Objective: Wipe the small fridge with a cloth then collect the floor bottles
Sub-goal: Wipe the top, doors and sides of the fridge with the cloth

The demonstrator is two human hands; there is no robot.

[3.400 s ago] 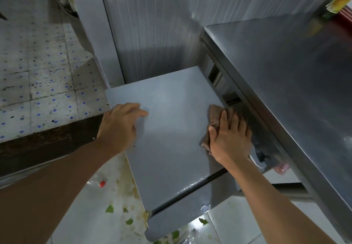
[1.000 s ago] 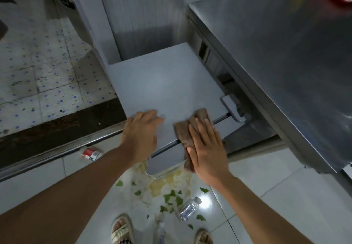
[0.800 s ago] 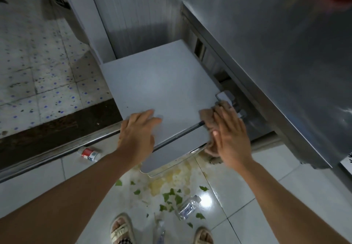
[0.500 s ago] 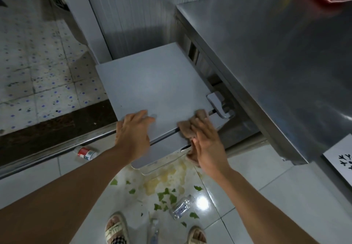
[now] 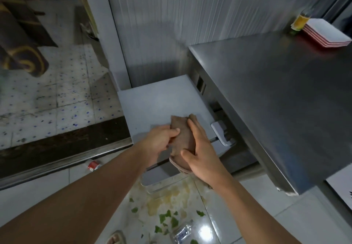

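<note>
Cloth (image 5: 182,135) soft, limp — left hand (image 5: 160,141) pinches 9 o'clock edge, right hand (image 5: 200,148) grips 3 o'clock side; gather by folds.

Both hands held the brown cloth (image 5: 182,136) above the front edge of the small grey fridge (image 5: 158,101): the left hand (image 5: 162,141) pinched its left side, the right hand (image 5: 202,152) cupped it from the right. A steel desk (image 5: 276,99) stood just right of the fridge. On the floor lay a clear bottle (image 5: 182,233) among green scraps and a red-labelled bottle (image 5: 93,165) near the metal threshold.
</note>
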